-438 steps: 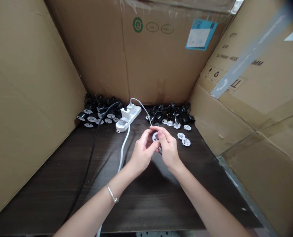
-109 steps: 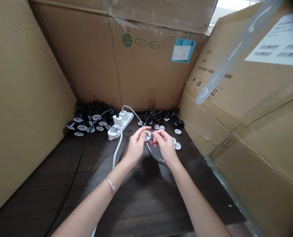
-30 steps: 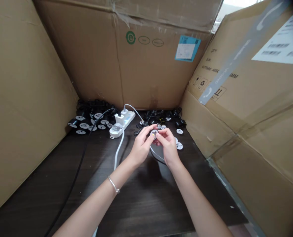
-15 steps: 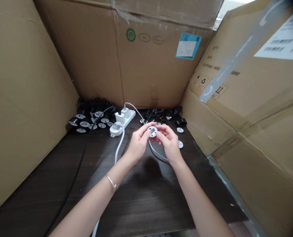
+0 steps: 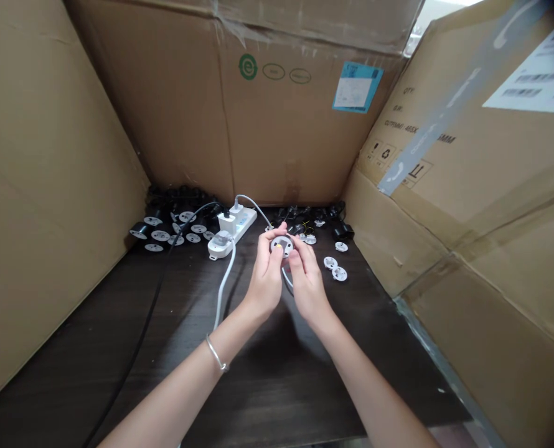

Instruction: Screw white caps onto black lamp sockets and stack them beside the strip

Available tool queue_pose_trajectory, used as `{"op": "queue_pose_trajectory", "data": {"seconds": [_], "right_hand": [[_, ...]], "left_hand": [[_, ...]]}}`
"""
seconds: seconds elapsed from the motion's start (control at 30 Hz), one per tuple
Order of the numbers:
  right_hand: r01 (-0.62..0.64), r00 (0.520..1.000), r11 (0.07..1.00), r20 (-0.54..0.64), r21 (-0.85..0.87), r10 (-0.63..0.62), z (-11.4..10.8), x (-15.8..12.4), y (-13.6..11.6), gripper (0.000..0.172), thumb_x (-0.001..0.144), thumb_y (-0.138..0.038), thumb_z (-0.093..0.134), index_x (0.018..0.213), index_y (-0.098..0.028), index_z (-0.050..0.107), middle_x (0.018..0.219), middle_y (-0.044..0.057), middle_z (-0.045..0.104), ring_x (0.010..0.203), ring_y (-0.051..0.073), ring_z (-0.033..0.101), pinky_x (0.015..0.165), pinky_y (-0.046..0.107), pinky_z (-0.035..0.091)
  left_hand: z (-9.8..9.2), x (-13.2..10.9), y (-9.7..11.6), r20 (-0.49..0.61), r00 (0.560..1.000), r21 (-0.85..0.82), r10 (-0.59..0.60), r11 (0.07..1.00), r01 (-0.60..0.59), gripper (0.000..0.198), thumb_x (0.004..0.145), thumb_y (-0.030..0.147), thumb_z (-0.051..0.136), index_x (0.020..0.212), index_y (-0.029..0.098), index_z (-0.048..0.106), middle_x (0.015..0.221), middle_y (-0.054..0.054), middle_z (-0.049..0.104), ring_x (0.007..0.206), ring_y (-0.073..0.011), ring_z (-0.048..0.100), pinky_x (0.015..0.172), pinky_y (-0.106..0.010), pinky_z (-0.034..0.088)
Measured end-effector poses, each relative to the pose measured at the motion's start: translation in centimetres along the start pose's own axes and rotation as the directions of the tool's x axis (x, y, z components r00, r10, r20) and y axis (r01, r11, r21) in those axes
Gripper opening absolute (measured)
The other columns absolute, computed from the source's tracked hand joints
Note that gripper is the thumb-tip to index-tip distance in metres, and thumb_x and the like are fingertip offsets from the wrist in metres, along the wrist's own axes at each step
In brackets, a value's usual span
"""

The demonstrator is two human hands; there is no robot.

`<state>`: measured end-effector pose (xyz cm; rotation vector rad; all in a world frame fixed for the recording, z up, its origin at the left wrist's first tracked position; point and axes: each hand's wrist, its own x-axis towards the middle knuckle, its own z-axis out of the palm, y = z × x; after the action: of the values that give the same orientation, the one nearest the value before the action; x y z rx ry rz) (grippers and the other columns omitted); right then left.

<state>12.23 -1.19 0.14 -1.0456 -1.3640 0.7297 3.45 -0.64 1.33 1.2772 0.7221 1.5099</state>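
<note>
My left hand (image 5: 266, 270) and my right hand (image 5: 307, 280) are raised together over the dark table, their fingertips pinching a round white plastic cap (image 5: 281, 246) from either side. Its face has a central opening and a small yellow mark. A pale cable (image 5: 286, 277) passes down between my hands, its lower run hidden behind them. Whatever lies behind the cap cannot be seen.
A white power strip (image 5: 237, 225) with plugged-in adapters stands behind my left hand. Black lamp holders (image 5: 139, 231) and white discs (image 5: 160, 236) lie at back left, more parts at back right, and loose discs (image 5: 338, 274) nearby. Cardboard walls surround the dark table (image 5: 258, 398).
My hands have turned more upright, lifting the cap slightly and tilting its face toward me. The pale cable loop is now mostly hidden behind my hands, and the discs at right show more fully.
</note>
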Motion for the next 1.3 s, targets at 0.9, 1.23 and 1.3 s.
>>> {"op": "queue_pose_trajectory", "data": {"seconds": [0.9, 1.23, 1.3], "right_hand": [[-0.142, 0.989, 0.921, 0.094, 0.362, 0.115, -1.2, 0.7, -0.7, 0.038, 0.084, -0.034, 0.049, 0.121, -0.024, 0.054, 0.127, 0.002, 0.052, 0.117, 0.019, 0.048, 0.099, 0.035, 0.04], [-0.018, 0.999, 0.964, -0.025, 0.266, 0.026, -1.1, 0.5, -0.5, 0.03, 0.087, -0.033, 0.046, 0.109, -0.022, 0.062, 0.116, 0.003, 0.059, 0.11, 0.019, 0.054, 0.098, 0.035, 0.041], [0.019, 0.999, 0.98, -0.052, 0.199, -0.009, -1.0, 0.4, -0.7, 0.029, 0.087, -0.032, 0.045, 0.108, -0.022, 0.062, 0.114, 0.003, 0.06, 0.107, 0.018, 0.056, 0.097, 0.034, 0.042]], "left_hand": [[0.4, -0.2, 0.1, -0.086, 0.995, -0.01, 0.057, 0.998, -0.058, 0.015, 0.08, 0.021, 0.056, 0.091, 0.015, 0.051, 0.105, -0.008, 0.058, 0.095, -0.0165, 0.057, 0.087, -0.032, 0.047], [0.5, -0.4, -0.1, -0.071, 0.996, -0.004, 0.048, 0.999, -0.049, 0.016, 0.08, 0.023, 0.056, 0.093, 0.015, 0.053, 0.103, -0.007, 0.058, 0.096, -0.0166, 0.057, 0.081, -0.028, 0.049], [0.6, -0.3, 0.0, -0.081, 0.997, -0.037, 0.016, 0.999, -0.019, 0.014, 0.081, 0.025, 0.055, 0.091, 0.015, 0.053, 0.102, -0.007, 0.058, 0.095, -0.017, 0.057, 0.077, -0.027, 0.05]]}}
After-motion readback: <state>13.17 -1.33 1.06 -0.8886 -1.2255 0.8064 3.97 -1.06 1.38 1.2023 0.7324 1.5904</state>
